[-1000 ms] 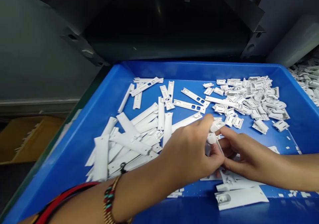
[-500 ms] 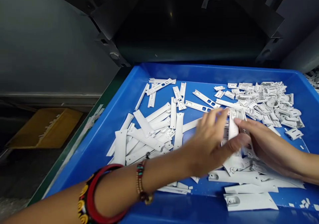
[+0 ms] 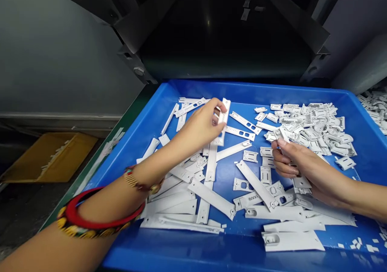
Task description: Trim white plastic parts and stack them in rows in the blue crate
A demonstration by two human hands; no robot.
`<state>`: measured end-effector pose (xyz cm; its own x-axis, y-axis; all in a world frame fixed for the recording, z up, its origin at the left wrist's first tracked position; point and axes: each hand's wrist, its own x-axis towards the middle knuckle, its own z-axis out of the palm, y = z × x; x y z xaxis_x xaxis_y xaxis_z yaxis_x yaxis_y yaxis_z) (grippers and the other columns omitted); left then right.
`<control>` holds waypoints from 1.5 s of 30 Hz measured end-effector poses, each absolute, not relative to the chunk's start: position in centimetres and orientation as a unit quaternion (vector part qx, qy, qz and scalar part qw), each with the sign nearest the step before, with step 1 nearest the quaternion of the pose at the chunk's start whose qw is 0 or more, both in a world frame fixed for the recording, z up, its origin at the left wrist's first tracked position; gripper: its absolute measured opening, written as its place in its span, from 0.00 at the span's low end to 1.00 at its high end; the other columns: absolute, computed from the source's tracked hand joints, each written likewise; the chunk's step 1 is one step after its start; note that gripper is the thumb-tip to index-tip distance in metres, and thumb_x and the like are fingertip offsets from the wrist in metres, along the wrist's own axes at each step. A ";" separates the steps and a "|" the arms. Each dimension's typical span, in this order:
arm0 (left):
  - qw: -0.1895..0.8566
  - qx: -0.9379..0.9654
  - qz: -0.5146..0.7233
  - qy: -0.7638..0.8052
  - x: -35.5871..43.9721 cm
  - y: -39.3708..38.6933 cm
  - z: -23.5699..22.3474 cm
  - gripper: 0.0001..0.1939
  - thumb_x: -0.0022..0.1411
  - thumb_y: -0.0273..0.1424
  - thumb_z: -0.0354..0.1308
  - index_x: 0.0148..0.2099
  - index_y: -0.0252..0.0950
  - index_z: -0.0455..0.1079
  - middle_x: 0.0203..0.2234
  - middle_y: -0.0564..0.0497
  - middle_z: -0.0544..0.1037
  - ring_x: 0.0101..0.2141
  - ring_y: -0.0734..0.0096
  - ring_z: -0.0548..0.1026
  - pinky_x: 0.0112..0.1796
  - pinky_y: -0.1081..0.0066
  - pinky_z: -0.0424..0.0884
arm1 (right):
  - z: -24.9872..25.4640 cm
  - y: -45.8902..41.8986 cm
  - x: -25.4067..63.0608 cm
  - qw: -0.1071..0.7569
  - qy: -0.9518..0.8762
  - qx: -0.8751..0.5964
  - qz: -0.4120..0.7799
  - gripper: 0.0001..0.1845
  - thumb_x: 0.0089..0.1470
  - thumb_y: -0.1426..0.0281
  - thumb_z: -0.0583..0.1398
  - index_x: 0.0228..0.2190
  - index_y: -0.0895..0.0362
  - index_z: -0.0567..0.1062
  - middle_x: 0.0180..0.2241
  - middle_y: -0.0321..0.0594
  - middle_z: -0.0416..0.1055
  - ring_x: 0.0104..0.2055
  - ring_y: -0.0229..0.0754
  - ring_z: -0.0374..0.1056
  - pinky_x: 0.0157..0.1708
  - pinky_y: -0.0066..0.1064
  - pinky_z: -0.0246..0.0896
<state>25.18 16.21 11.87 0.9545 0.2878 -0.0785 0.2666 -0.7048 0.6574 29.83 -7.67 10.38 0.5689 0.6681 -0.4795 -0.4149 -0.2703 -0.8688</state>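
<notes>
My left hand (image 3: 208, 121) is closed on a white plastic strip (image 3: 224, 119), raised over the middle of the blue tray (image 3: 260, 92). Thumb and fingers pinch it near its middle, and its upper end points away from me. My right hand (image 3: 298, 163), at the right of the tray, grips another white plastic part (image 3: 281, 134) between thumb and curled fingers; most of that part is hidden in the palm. Long white strips (image 3: 211, 197) lie crossed beneath and between the hands. Small white plastic pieces (image 3: 320, 123) form a heap beyond my right hand.
A dark conveyor belt end (image 3: 223, 62) sits behind the tray, flanked by metal brackets. More small white parts (image 3: 375, 106) lie outside the tray at the far right. A yellow bin (image 3: 66, 159) stands low at the left. Small white scraps (image 3: 359, 243) lie near the front right.
My left hand has moved left and away from my right hand, and now carries a white strip. My right hand has stayed at the right, still gripping white plastic.
</notes>
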 end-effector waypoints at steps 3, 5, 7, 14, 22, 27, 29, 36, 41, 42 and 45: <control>0.536 0.827 -0.099 0.138 24.0 14.2 13.6 0.23 0.52 0.29 0.64 0.50 0.37 0.62 0.36 0.49 0.76 0.36 0.63 0.77 0.35 0.63 0.76 | 10.4 -7.3 30.0 0.608 -0.121 -0.651 0.437 0.22 0.59 0.50 0.60 0.28 0.54 0.62 0.17 0.26 0.49 0.21 0.32 0.41 0.22 0.28 0.43; 0.574 0.795 -0.157 0.120 23.2 12.8 14.0 0.25 0.51 0.30 0.65 0.51 0.38 0.62 0.36 0.50 0.76 0.35 0.64 0.78 0.35 0.64 0.76 | 10.4 -7.2 29.9 0.621 -0.139 -0.635 0.438 0.19 0.58 0.52 0.61 0.38 0.54 0.65 0.17 0.25 0.51 0.20 0.32 0.43 0.22 0.28 0.43; 0.580 0.782 -0.205 0.103 22.5 11.9 14.1 0.22 0.52 0.30 0.63 0.50 0.39 0.65 0.36 0.50 0.78 0.34 0.64 0.79 0.34 0.65 0.76 | 10.5 -7.2 29.5 0.628 -0.164 -0.622 0.439 0.22 0.58 0.53 0.62 0.44 0.54 0.65 0.18 0.25 0.54 0.19 0.31 0.46 0.21 0.27 0.45; 0.618 0.732 -0.273 0.089 21.8 10.7 14.0 0.12 0.51 0.32 0.63 0.40 0.38 0.70 0.26 0.53 0.79 0.31 0.64 0.80 0.32 0.69 0.75 | 10.8 -7.7 28.6 0.603 -0.202 -0.651 0.414 0.19 0.55 0.56 0.64 0.42 0.53 0.65 0.22 0.27 0.59 0.20 0.31 0.52 0.19 0.25 0.48; 0.580 0.773 -0.236 0.105 21.1 9.7 13.3 0.09 0.52 0.34 0.62 0.34 0.40 0.66 0.26 0.54 0.78 0.27 0.65 0.79 0.28 0.70 0.73 | 10.7 -7.0 28.7 0.574 -0.231 -0.714 0.328 0.14 0.50 0.66 0.65 0.28 0.54 0.62 0.23 0.28 0.58 0.24 0.32 0.53 0.23 0.26 0.52; 0.624 0.743 -0.221 0.100 21.2 9.2 12.3 0.13 0.52 0.38 0.64 0.34 0.40 0.64 0.27 0.54 0.78 0.30 0.64 0.80 0.30 0.70 0.74 | 10.3 -7.1 28.7 0.604 -0.186 -0.658 0.410 0.17 0.52 0.61 0.64 0.27 0.53 0.61 0.20 0.26 0.56 0.20 0.31 0.49 0.20 0.25 0.48; 0.618 0.752 -0.213 0.084 21.1 9.1 12.4 0.16 0.51 0.41 0.66 0.36 0.39 0.65 0.30 0.52 0.79 0.32 0.64 0.80 0.31 0.70 0.74 | 10.2 -7.2 28.7 0.612 -0.156 -0.626 0.458 0.19 0.52 0.57 0.64 0.27 0.54 0.61 0.18 0.26 0.55 0.19 0.30 0.47 0.19 0.25 0.45; 0.325 0.944 -0.020 0.055 23.6 14.7 13.1 0.18 0.66 0.43 0.51 0.45 0.38 0.74 0.44 0.44 0.79 0.48 0.52 0.73 0.49 0.53 0.68 | 10.5 -7.3 28.9 0.632 -0.032 -0.635 0.443 0.27 0.49 0.51 0.67 0.22 0.54 0.59 0.17 0.25 0.48 0.19 0.30 0.43 0.19 0.25 0.46; 0.020 0.978 0.107 0.178 25.3 23.1 9.8 0.16 0.64 0.30 0.47 0.44 0.33 0.76 0.48 0.34 0.76 0.55 0.40 0.64 0.56 0.44 0.55 | 10.0 -7.6 28.6 0.649 0.048 -0.580 0.490 0.18 0.53 0.55 0.67 0.33 0.57 0.72 0.31 0.39 0.71 0.33 0.38 0.69 0.33 0.29 0.66; 0.002 0.979 0.100 0.180 25.3 24.0 9.1 0.14 0.62 0.28 0.49 0.42 0.33 0.76 0.48 0.33 0.76 0.55 0.39 0.64 0.56 0.44 0.54 | 10.0 -7.7 28.5 0.644 0.046 -0.575 0.502 0.18 0.54 0.54 0.66 0.34 0.57 0.73 0.33 0.41 0.73 0.33 0.39 0.70 0.33 0.29 0.67; 0.012 0.980 0.092 0.174 25.2 24.9 8.5 0.11 0.58 0.25 0.51 0.38 0.33 0.76 0.44 0.33 0.78 0.54 0.38 0.65 0.56 0.43 0.52 | 10.1 -7.7 28.5 0.624 0.005 -0.584 0.519 0.20 0.55 0.52 0.63 0.29 0.57 0.71 0.25 0.38 0.70 0.26 0.37 0.65 0.27 0.28 0.63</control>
<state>25.18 24.88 8.52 0.9224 0.3436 0.1764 0.3394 -0.9391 0.0546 28.48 -7.72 10.15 0.4618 0.6422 -0.6118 -0.6533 -0.2203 -0.7244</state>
